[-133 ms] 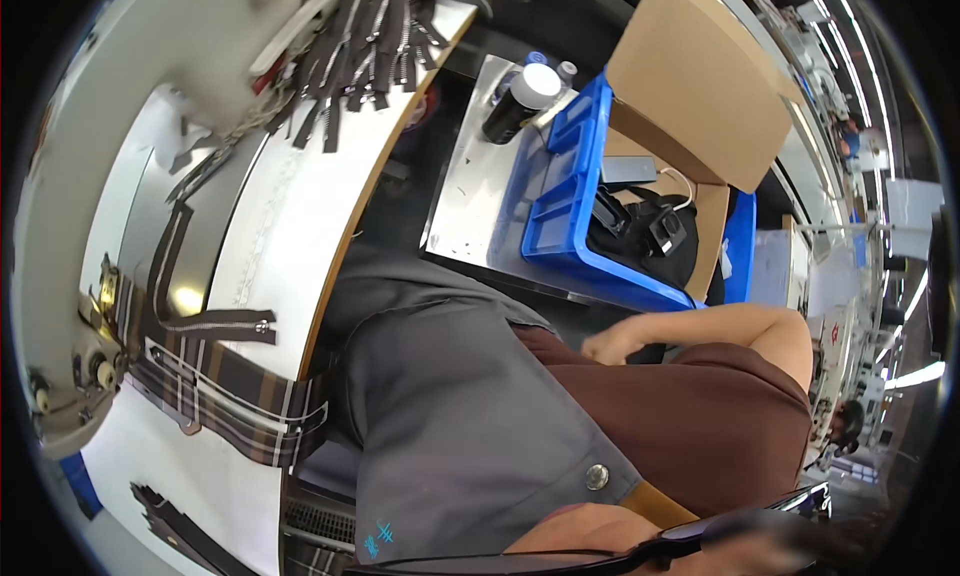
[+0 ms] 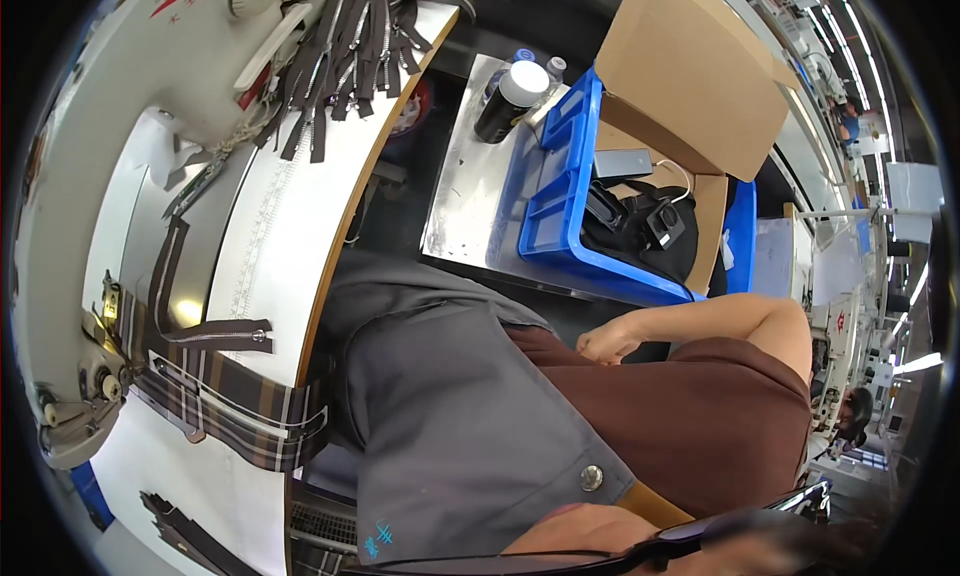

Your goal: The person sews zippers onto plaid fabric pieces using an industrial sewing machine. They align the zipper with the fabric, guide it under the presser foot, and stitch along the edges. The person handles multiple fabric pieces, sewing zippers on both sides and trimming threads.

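My right hand (image 2: 604, 343) is beside my waist, against the brown shirt (image 2: 690, 401), with its elbow bent and its fingers curled in. Whatever may be inside those fingers is hidden. Nowhere in view is my left hand. Plaid fabric (image 2: 265, 416) with a white-edged long opening lies on the white sewing table (image 2: 285, 246) and hangs over its edge toward my grey apron (image 2: 450, 406). A dark brown zipper (image 2: 225, 334) with metal teeth curves across the table and touches the fabric. The sewing machine's needle area (image 2: 110, 376) is at the fabric's far end.
A bundle of zippers (image 2: 350, 51) lies at the table's top end; dark strips (image 2: 185, 531) lie at its lower end. A blue crate (image 2: 560, 216) holds an open cardboard box (image 2: 690, 66) with electronic devices. Next to it, a white-capped black bottle (image 2: 510, 106) stands on a metal surface (image 2: 455, 191).
The whole view has shifted slightly. My right hand, blurred a moment ago, is sharper now and remains by my waist. Fabric and zipper lie as before.
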### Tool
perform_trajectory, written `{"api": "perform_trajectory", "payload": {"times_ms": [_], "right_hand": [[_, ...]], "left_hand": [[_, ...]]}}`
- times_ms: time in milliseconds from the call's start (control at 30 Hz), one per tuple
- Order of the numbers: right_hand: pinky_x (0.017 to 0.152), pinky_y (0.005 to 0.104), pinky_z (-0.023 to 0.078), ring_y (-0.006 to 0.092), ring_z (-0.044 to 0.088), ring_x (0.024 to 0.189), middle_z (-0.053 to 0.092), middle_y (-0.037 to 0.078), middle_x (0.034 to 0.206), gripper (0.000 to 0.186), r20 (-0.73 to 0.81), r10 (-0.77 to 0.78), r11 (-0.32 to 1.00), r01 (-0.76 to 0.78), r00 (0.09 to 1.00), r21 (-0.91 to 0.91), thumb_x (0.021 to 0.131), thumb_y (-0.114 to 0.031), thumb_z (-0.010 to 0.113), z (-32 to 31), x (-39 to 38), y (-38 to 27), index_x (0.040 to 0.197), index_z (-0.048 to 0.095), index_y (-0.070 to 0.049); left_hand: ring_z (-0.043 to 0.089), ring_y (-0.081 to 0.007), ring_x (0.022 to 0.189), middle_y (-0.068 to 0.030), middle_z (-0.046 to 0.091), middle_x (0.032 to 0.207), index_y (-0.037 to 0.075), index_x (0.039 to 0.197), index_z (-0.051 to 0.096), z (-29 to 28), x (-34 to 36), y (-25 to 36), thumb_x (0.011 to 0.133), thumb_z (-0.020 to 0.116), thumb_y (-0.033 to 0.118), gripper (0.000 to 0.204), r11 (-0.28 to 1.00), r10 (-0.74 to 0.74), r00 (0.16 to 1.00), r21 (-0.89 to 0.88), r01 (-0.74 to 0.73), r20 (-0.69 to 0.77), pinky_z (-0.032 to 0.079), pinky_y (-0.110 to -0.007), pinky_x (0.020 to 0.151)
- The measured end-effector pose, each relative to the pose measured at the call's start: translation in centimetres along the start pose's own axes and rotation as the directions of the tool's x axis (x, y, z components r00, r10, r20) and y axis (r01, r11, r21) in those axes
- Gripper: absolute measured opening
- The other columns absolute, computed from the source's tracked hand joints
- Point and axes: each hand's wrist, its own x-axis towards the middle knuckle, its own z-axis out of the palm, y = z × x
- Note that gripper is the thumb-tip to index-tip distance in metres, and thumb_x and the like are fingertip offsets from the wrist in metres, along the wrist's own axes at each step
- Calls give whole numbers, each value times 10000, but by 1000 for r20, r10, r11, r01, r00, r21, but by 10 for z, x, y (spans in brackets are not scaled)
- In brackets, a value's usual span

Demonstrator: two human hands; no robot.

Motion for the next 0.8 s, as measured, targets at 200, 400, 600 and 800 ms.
{"api": "perform_trajectory", "payload": {"times_ms": [200,400,600,800], "right_hand": [[566,317,506,187,641,673,666,118,872,305,-19,-81,995,80,997,-62,847,-178,557,3,9,6,1054,600,43],[562,315,490,184,628,655,665,126,861,297,-133,-128,983,108,983,-147,846,-174,562,-13,6,-7,1057,608,30],[558,313,474,180,616,638,665,133,851,289,-292,-329,790,93,898,-606,845,-171,568,-35,-18,-59,1061,615,16],[546,299,448,183,580,617,641,163,878,255,161,-97,-163,144,982,-976,823,-156,611,64,-60,-257,1038,646,-25]], "left_hand": [[591,-183,873,-149,620,971,-43,1082,569,10,1,3,873,545,74,241,1000,10,1000,-14,-10,19,489,-303,784],[588,-185,869,-158,616,972,-45,1088,561,-10,2,13,877,546,90,251,998,60,997,-27,-59,47,488,-303,781],[585,-186,865,-167,612,973,-46,1094,553,-40,18,50,880,547,106,263,982,166,984,-96,-160,63,488,-302,778],[582,-187,861,-175,608,974,-47,1100,545,-97,23,106,884,548,122,275,984,170,981,62,-165,-91,487,-302,775]]}}
